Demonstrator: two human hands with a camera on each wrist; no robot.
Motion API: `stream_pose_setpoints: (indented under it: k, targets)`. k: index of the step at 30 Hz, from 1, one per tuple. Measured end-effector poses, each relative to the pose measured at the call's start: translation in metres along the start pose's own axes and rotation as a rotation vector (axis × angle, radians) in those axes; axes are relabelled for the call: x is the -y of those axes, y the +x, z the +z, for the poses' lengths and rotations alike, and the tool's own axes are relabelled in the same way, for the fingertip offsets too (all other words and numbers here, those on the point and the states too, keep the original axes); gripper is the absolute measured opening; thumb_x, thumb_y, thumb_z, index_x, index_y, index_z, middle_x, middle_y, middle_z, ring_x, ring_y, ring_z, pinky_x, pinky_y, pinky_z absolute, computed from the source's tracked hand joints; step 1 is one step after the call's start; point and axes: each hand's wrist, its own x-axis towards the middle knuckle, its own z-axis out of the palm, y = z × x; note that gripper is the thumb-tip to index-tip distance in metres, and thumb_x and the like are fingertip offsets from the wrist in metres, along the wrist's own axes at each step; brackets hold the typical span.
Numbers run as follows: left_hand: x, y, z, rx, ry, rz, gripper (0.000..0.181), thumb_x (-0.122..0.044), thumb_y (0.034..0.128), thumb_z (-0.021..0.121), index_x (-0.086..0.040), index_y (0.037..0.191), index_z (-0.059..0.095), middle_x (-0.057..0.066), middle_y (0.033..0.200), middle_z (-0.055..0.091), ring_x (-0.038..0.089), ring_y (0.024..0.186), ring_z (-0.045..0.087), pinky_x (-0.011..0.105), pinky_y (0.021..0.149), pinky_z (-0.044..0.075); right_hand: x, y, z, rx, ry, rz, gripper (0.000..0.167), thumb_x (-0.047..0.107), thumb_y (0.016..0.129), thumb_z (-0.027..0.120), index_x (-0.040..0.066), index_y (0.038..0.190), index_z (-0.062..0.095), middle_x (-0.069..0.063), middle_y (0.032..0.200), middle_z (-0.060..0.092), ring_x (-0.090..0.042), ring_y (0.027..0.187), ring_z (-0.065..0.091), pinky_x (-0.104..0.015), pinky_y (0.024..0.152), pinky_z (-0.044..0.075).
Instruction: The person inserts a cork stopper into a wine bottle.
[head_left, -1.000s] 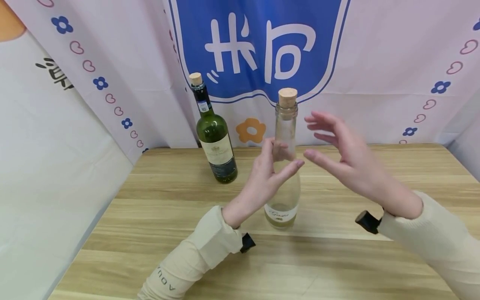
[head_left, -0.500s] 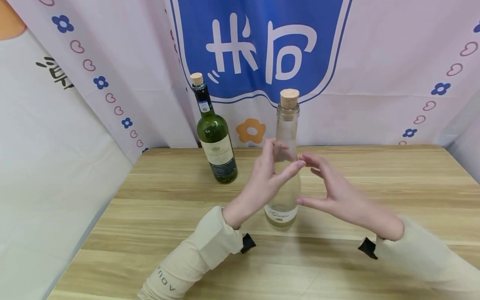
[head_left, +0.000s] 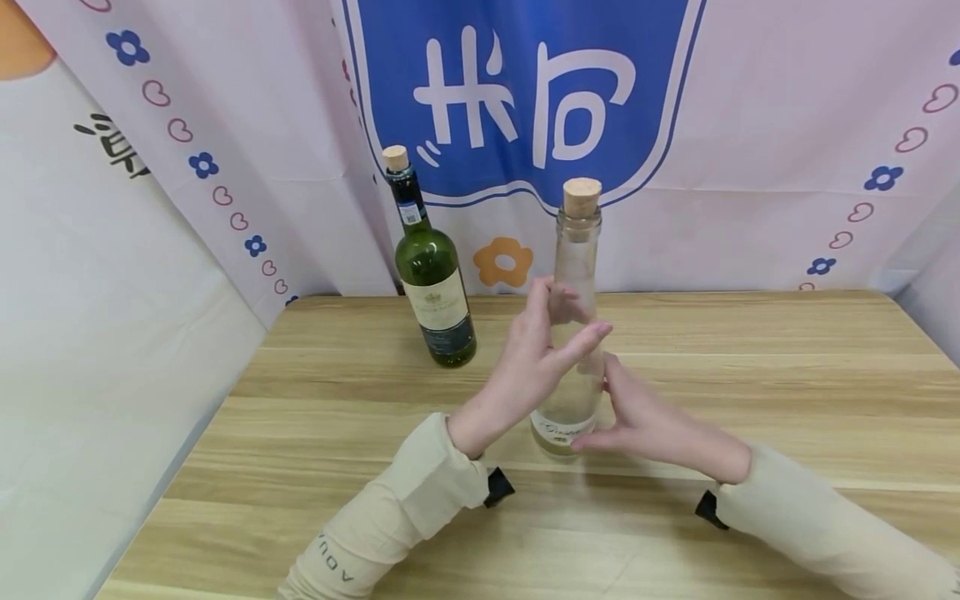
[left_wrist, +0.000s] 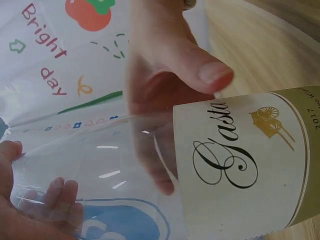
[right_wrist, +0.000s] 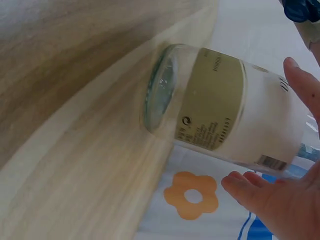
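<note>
A clear glass wine bottle [head_left: 573, 392] with a white and olive label [left_wrist: 235, 165] stands upright on the wooden table [head_left: 360, 475]. A cork [head_left: 582, 198] sits in its mouth. My left hand [head_left: 528, 350] holds the bottle round its upper part, thumb in front and fingers behind; these fingers [left_wrist: 60, 197] show through the glass. Lower down, my right hand [head_left: 648, 417] reaches round the bottle's right side, thumb by the label. In the right wrist view its fingers [right_wrist: 245, 187] are fairly straight, with a gap to the glass.
A green wine bottle [head_left: 435, 283] with a cork in its mouth stands upright, back left of the clear one. Behind the table hangs a printed curtain [head_left: 712, 225] with a blue emblem. White cloth [head_left: 127, 333] borders the left side.
My right hand has come down and leftward from beside the bottle's neck to its lower body. The left hand keeps its place on the bottle. Both bottles stay where they were.
</note>
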Motion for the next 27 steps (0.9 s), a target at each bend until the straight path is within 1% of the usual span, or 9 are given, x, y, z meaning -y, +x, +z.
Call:
stream_pose_setpoints:
  k: [3, 6, 10, 13, 16, 18, 20, 23, 27]
  targets:
    - [0.000, 0.000, 0.001, 0.002, -0.007, -0.011, 0.036, -0.017, 0.0873, 0.062, -0.005, 0.110, 0.037, 0.008, 0.096, 0.061, 0.016, 0.095, 0.058, 0.026, 0.077, 0.045, 0.000, 0.003, 0.005, -0.005, 0.012, 0.000, 0.107, 0.025, 0.066, 0.082, 0.008, 0.142, 0.008, -0.018, 0.140, 0.028, -0.033, 0.124, 0.037, -0.048, 0.094, 0.039]
    - [0.000, 0.000, 0.001, -0.002, -0.002, 0.003, 0.035, -0.016, 0.0879, 0.061, -0.004, 0.110, 0.037, 0.009, 0.096, 0.061, 0.017, 0.095, 0.058, 0.027, 0.079, 0.045, 0.000, 0.004, 0.007, -0.010, 0.025, 0.018, 0.109, 0.021, 0.065, 0.082, 0.011, 0.143, 0.006, -0.017, 0.140, 0.029, -0.031, 0.125, 0.037, -0.047, 0.096, 0.037]
    - [-0.001, -0.003, -0.002, -0.026, 0.024, 0.032, 0.034, -0.014, 0.0888, 0.059, -0.001, 0.112, 0.038, 0.011, 0.097, 0.061, 0.020, 0.094, 0.059, 0.028, 0.081, 0.045, 0.002, 0.006, 0.009, -0.008, 0.014, 0.024, 0.102, 0.024, 0.067, 0.081, 0.007, 0.139, 0.012, -0.019, 0.137, 0.035, -0.034, 0.121, 0.042, -0.047, 0.094, 0.039]
    - [-0.003, -0.007, -0.008, -0.060, 0.040, 0.052, 0.033, -0.012, 0.0888, 0.059, 0.001, 0.112, 0.038, 0.014, 0.097, 0.062, 0.022, 0.094, 0.060, 0.031, 0.082, 0.046, 0.006, 0.009, 0.012, -0.003, 0.001, 0.011, 0.097, 0.026, 0.068, 0.080, 0.005, 0.137, 0.015, -0.020, 0.136, 0.038, -0.036, 0.118, 0.045, -0.048, 0.091, 0.042]
    - [-0.005, -0.012, -0.019, -0.105, 0.055, 0.089, 0.032, -0.009, 0.0879, 0.059, 0.002, 0.110, 0.039, 0.016, 0.097, 0.062, 0.024, 0.092, 0.061, 0.033, 0.084, 0.047, 0.013, 0.015, 0.016, 0.014, 0.002, 0.012, 0.095, 0.027, 0.069, 0.079, 0.004, 0.136, 0.016, -0.019, 0.135, 0.038, -0.035, 0.117, 0.046, -0.046, 0.091, 0.042]
    - [-0.006, -0.015, -0.028, -0.135, 0.064, 0.117, 0.030, -0.006, 0.0873, 0.059, 0.002, 0.109, 0.040, 0.016, 0.096, 0.061, 0.024, 0.091, 0.061, 0.032, 0.084, 0.047, 0.020, 0.022, 0.019, 0.033, 0.007, 0.023, 0.092, 0.028, 0.069, 0.079, 0.003, 0.135, 0.019, -0.019, 0.135, 0.039, -0.033, 0.117, 0.046, -0.044, 0.093, 0.041]
    - [-0.008, -0.019, -0.038, -0.163, 0.073, 0.131, 0.029, -0.004, 0.0871, 0.058, 0.003, 0.109, 0.040, 0.016, 0.096, 0.061, 0.024, 0.089, 0.061, 0.031, 0.084, 0.047, 0.026, 0.030, 0.024, 0.050, 0.013, 0.024, 0.089, 0.030, 0.070, 0.078, 0.002, 0.133, 0.021, -0.019, 0.134, 0.040, -0.032, 0.117, 0.047, -0.042, 0.094, 0.041]
    - [-0.009, -0.024, -0.054, -0.197, 0.048, 0.121, 0.027, -0.003, 0.0875, 0.056, 0.004, 0.108, 0.040, 0.019, 0.097, 0.061, 0.026, 0.089, 0.061, 0.031, 0.081, 0.049, 0.035, 0.043, 0.031, 0.072, 0.028, -0.006, 0.083, 0.030, 0.072, 0.076, 0.000, 0.129, 0.024, -0.019, 0.131, 0.042, -0.030, 0.117, 0.047, -0.038, 0.095, 0.041]
    - [-0.011, -0.032, -0.076, -0.241, 0.017, 0.091, 0.028, -0.006, 0.0883, 0.055, 0.006, 0.108, 0.039, 0.022, 0.097, 0.060, 0.029, 0.089, 0.060, 0.035, 0.082, 0.049, 0.044, 0.061, 0.043, 0.099, 0.072, -0.084, 0.081, 0.026, 0.074, 0.076, 0.004, 0.131, 0.023, -0.015, 0.130, 0.041, -0.022, 0.116, 0.046, -0.032, 0.095, 0.040]
